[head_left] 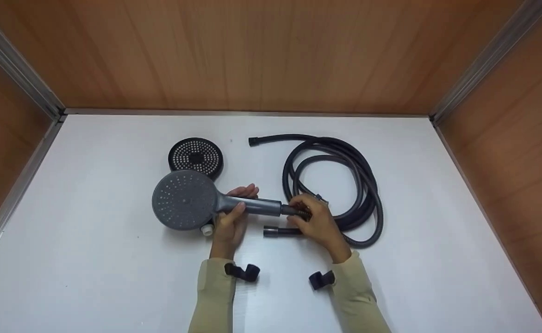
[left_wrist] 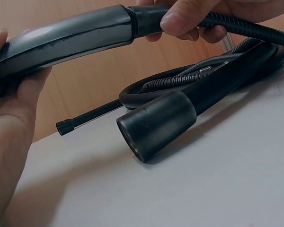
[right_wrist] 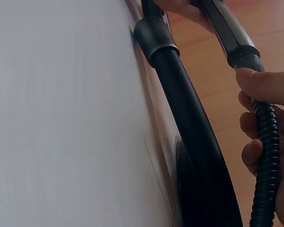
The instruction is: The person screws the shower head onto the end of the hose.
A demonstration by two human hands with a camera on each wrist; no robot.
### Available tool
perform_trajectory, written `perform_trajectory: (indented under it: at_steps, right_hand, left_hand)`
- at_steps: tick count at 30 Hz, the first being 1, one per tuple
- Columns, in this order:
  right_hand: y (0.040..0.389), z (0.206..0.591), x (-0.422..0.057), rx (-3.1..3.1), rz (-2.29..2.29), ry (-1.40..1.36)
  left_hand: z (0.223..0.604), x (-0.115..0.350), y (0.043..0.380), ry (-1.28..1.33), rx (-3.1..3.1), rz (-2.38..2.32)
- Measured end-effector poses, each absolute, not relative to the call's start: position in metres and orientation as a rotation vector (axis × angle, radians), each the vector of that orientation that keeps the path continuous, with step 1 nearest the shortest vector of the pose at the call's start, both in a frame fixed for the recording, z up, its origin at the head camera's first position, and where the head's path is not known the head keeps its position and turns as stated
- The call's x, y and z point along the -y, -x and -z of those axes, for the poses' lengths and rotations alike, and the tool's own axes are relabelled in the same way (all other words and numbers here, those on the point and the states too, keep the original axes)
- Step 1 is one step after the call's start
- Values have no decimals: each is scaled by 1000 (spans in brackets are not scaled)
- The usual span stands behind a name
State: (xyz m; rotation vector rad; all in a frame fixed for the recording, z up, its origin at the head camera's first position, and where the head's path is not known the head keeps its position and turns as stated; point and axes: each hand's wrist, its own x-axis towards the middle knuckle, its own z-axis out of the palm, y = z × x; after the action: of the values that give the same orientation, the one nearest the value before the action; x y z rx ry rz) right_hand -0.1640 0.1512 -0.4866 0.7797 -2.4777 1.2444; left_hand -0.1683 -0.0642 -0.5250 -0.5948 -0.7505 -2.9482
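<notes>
A grey shower head (head_left: pixel 185 200) with a round perforated face is held above the table, its handle (head_left: pixel 254 206) pointing right. My left hand (head_left: pixel 232 226) grips that handle, thumb on top and fingers underneath. At the handle's end sits the dark connector (left_wrist: pixel 149 20) of a ribbed shower hose (right_wrist: pixel 267 156). My right hand (head_left: pixel 317 222) pinches this connector between thumb and fingers, and the two parts meet end to end. How far the threads engage is hidden.
Behind the shower head lies a black round shower head (head_left: pixel 196 155), partly covered by it. Coiled dark hoses (head_left: pixel 368 185) lie at the right, with one loose hose end (head_left: pixel 275 231) near my right hand and another (head_left: pixel 253 141) farther back. Wooden panels (head_left: pixel 261 55) border the white table (head_left: pixel 113 277).
</notes>
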Motion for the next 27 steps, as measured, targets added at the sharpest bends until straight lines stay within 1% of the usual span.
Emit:
perform_trajectory:
  at_steps: [27]
  right_hand:
    - [163, 485, -152, 2505, -1262, -761]
  left_hand:
    - [524, 64, 167, 568, 802, 2935]
